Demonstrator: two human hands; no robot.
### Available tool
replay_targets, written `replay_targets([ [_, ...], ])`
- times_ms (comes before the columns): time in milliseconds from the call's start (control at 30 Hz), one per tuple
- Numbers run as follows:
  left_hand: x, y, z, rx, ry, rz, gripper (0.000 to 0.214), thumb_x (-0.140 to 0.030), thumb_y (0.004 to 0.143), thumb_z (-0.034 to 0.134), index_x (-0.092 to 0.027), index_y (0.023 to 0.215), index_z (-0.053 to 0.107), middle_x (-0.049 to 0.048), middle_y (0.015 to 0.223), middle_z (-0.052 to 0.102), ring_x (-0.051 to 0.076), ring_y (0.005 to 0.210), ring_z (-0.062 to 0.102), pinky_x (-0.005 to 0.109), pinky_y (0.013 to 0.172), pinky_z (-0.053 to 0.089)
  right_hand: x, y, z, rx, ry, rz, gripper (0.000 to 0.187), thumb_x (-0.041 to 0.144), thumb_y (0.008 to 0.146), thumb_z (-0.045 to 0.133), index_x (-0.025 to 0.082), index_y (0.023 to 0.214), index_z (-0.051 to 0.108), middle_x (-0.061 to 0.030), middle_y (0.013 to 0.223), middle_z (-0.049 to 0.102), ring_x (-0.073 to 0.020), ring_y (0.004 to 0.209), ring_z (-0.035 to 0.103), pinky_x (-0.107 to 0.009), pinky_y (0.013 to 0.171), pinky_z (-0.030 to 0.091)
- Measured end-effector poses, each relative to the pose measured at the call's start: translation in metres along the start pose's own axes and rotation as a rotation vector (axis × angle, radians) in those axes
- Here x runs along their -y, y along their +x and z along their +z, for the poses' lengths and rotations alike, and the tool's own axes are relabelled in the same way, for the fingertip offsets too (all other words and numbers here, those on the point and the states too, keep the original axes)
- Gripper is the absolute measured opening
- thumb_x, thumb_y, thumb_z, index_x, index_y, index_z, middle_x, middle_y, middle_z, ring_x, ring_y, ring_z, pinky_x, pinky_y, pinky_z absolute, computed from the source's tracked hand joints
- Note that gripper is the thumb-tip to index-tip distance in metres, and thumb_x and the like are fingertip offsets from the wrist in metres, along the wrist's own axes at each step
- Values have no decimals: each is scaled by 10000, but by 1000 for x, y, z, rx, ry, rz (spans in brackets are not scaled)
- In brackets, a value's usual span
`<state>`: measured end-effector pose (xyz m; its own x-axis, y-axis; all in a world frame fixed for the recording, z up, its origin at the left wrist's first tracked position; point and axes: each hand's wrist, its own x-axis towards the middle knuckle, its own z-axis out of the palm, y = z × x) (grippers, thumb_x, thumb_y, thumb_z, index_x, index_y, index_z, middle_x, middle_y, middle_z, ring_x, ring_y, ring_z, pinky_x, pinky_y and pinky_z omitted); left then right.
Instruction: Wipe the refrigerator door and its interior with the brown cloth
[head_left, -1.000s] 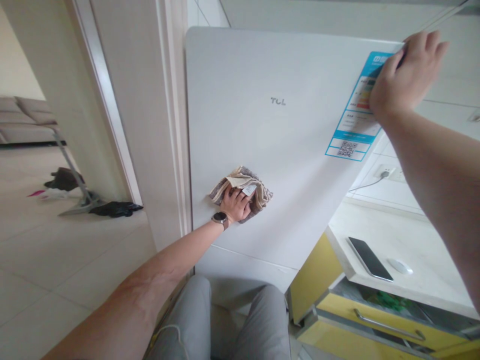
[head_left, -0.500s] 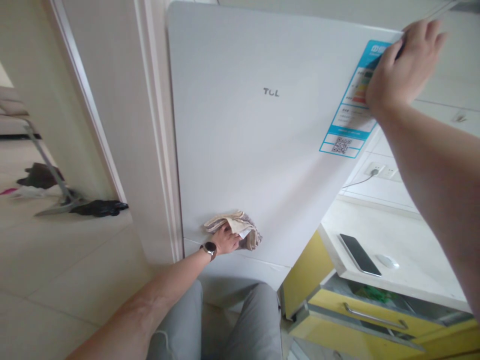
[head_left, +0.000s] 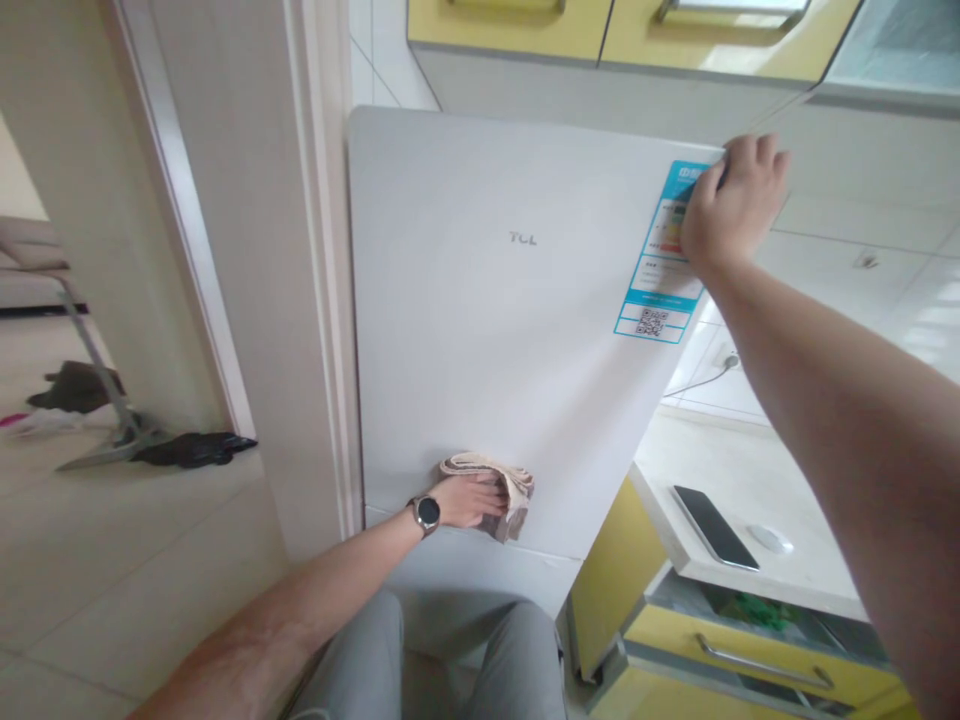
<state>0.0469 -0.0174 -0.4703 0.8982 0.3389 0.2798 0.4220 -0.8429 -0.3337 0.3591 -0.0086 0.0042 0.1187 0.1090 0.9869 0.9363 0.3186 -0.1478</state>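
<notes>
The cloth [head_left: 517, 492] lies under the left hand [head_left: 466, 500], open and flat, well below the right hand [head_left: 729, 212] gripping the door [head_left: 487, 320].

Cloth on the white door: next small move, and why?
Probably slide the cloth right along the lower seam: the left hand holds it against the white door there, more door lies rightward, and the right hand rests on the top right corner.

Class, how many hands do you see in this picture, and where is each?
2: the left hand is on the cloth against the white door, near its lower edge; the right hand is at that door's upper right corner. No others show.
</notes>
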Motion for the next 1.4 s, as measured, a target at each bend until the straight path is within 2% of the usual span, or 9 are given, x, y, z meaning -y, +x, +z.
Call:
replay_targets([
  [100,20,27,-47,-104,-27,65,454,-177,949,627,-342,1362,719,-18,1482,643,145,1423,556,338,1284,340,0,0,2,16,-28,11,67,210,968,368,269,951,396,-147,1291,540,-289,1170,386,-466,1036,259],
  [233,47,67,-129,-251,47,63,433,-206,957,608,-348,1346,731,-4,1442,674,197,1402,579,444,1312,292,1,1,4,0,-49,10,64,206,943,385,267,949,403,-146,1262,555,-286,1158,383,-450,1031,272],
  [400,77,109,-233,-479,224,-53,444,-246,961,581,-297,1384,708,35,1476,650,240,1471,499,498,1333,208,3,-2,0,18,-20,21,76,208,936,384,267,956,428,-143,1229,546,-291,1169,397,-482,1053,282],
  [533,102,147,-314,-659,284,-252,586,-253,919,586,-303,1503,598,57,1544,579,277,1513,435,538,1318,210,4,-4,-3,25,5,-8,95,234,953,379,267,963,467,-115,1194,544,-299,1203,412,-519,1061,309],
  [667,132,187,-372,-753,234,-389,676,-280,895,565,-286,1569,512,45,1609,501,296,1567,332,563,1336,125,3,-4,-1,1,-11,-24,115,233,944,385,249,974,494,-100,1153,555,-287,1198,456,-525,1066,349],
  [767,146,208,-385,-821,193,-397,703,-309,877,562,-324,1576,491,-3,1630,469,296,1592,266,571,1347,77,3,-4,-2,3,0,-24,137,278,969,373,244,993,504,-95,1148,562,-290,1204,465,-538,1066,360],
  [933,140,213,-372,-893,193,-406,718,-338,901,557,-281,1608,446,13,1637,454,311,1623,167,582,1350,30,9,-7,-9,97,44,12,200,394,1047,345,299,946,490,-106,1114,600,-313,1257,375,-582,1062,297],
  [1133,114,200,-363,-805,304,-432,653,-325,1019,408,-196,1652,315,35,1688,374,244,1634,98,566,1352,-33,7,-4,-5,75,-60,9,169,326,1072,335,299,1014,491,-102,1256,581,-288,1225,379,-560,1066,307],
  [1400,97,197,-336,-746,379,-547,650,-328,1049,325,-237,1684,218,-50,1698,368,216,1630,34,542,1368,-52,-4,1,5,50,-174,-53,224,256,1068,323,220,1155,526,-144,1313,539,-303,1246,456,-529,1065,385],
])
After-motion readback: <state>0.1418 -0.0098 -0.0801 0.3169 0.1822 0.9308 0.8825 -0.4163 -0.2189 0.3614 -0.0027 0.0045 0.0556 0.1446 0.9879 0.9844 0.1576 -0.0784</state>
